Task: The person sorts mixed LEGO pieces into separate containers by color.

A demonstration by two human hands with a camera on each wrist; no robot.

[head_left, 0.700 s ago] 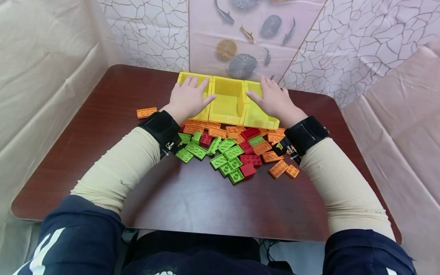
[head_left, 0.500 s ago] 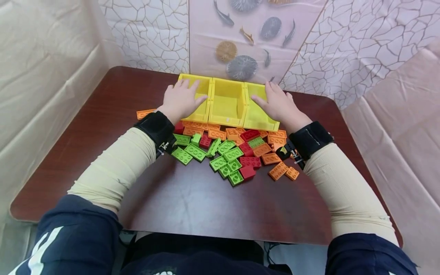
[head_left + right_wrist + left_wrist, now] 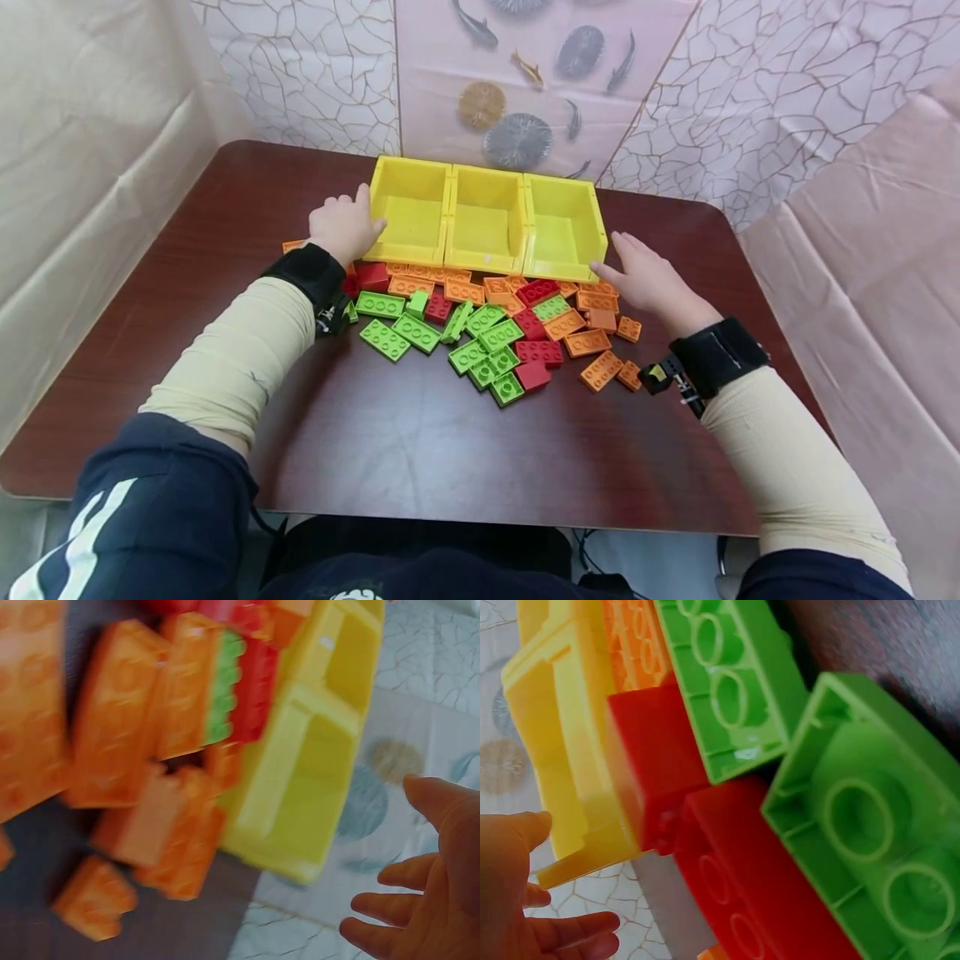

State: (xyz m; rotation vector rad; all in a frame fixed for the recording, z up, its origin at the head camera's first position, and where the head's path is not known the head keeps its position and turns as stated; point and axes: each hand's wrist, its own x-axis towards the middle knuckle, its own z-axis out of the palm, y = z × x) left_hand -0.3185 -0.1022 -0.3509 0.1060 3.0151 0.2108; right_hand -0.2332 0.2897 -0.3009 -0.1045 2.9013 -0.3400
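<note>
A yellow bin with three compartments [image 3: 486,265] stands at the back of the table. My left hand [image 3: 341,227] is at its left end, fingers loosely bent, holding nothing. In the left wrist view the thumb [image 3: 532,827] lies close to the bin's end wall; I cannot tell whether it touches. Off the bin's right end, my right hand [image 3: 647,279] has its fingers spread and holds nothing. The right wrist view shows that hand [image 3: 442,877] apart from the bin. Green bricks [image 3: 417,332], red bricks [image 3: 539,353] and orange bricks [image 3: 587,342] lie loose before the bin.
The brown table [image 3: 450,450] has its front edge near the person's lap. A patterned wall covering [image 3: 322,75] rises behind the bin, and pale cloth [image 3: 97,183] hangs at both sides. An orange brick [image 3: 292,246] is partly hidden behind the left wrist.
Both hands have moved outward from above the bin's end compartments, the left to the left, the right to the right and nearer the person. The whole view has shifted slightly.
</note>
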